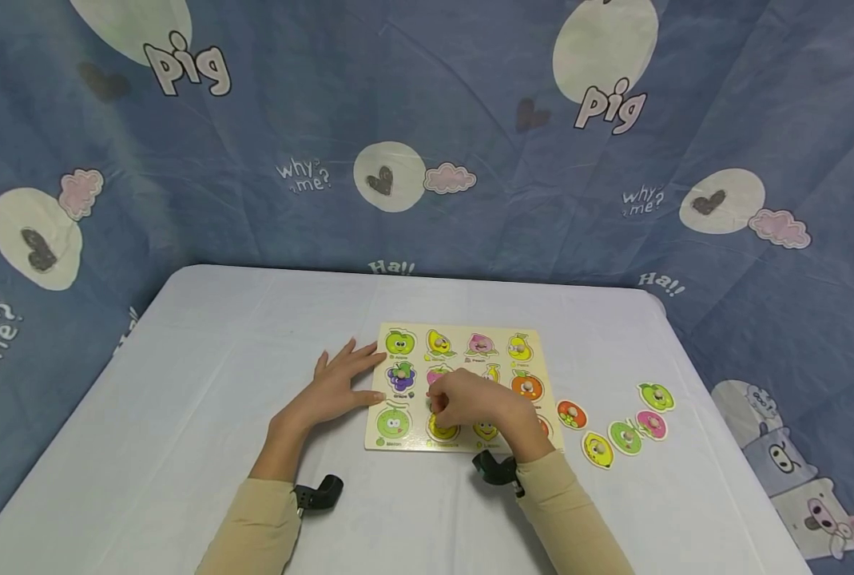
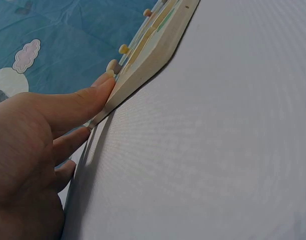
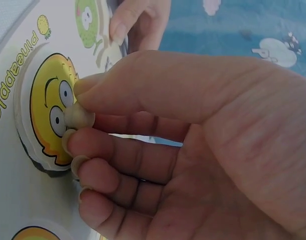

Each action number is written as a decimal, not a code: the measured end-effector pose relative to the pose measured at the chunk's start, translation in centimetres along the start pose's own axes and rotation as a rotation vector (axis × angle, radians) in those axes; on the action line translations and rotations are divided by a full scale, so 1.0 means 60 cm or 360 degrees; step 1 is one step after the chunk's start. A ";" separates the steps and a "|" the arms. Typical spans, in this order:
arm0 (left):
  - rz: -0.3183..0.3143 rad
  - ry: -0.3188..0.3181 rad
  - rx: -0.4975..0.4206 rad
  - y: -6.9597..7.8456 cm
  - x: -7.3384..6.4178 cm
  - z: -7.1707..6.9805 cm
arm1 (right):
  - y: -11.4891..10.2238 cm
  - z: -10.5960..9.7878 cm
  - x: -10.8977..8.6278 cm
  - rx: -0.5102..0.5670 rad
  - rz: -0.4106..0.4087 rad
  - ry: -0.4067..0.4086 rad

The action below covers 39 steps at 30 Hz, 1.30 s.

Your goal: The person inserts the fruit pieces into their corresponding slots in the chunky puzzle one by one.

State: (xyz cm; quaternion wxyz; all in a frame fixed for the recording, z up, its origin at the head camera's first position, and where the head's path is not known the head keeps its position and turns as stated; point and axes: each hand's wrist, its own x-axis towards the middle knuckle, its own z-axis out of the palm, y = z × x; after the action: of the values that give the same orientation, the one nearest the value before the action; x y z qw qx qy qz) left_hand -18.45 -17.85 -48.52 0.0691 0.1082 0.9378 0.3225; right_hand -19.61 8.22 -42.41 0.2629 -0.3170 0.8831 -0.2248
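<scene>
A flat fruit board is laid on the white table, well in from the table's far edge. A yellow pineapple piece is seen by the board's near edge, second from the left corner. Its round knob is pinched by the thumb and fingers of the right hand. It cannot be told if the piece is sunk all the way into its slot. The board's left edge is touched by the left hand, with its fingers spread and its thumb put on the top side. A green apple is seen at the board's far left corner, and a yellow pear at the far right corner. Between the board's right edge and the table's right edge, five loose bits are scattered: a red one nearest the board, a yellow one, a round green one, a pink one and a leafy green one. Past the table's far edge, a blue cloth is hung
</scene>
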 end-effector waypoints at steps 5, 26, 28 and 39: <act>0.0000 0.0003 0.0002 -0.001 0.000 0.001 | -0.001 0.000 -0.001 0.0013 0.0010 -0.0003; 0.0000 0.0006 -0.0005 -0.002 0.001 0.000 | 0.004 0.002 0.004 0.0002 0.0044 -0.0015; -0.0004 0.0005 -0.0005 -0.001 0.001 -0.001 | 0.005 0.001 0.005 0.0010 0.0050 -0.0017; -0.0005 0.0009 -0.0017 0.001 0.001 0.000 | 0.013 -0.012 0.003 0.0025 0.0021 0.0174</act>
State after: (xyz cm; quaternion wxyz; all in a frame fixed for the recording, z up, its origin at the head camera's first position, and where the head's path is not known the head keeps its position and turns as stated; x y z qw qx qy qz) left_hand -18.51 -17.79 -48.48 0.0675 0.1053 0.9365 0.3276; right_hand -20.50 8.81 -42.37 0.2181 -0.2964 0.8964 -0.2470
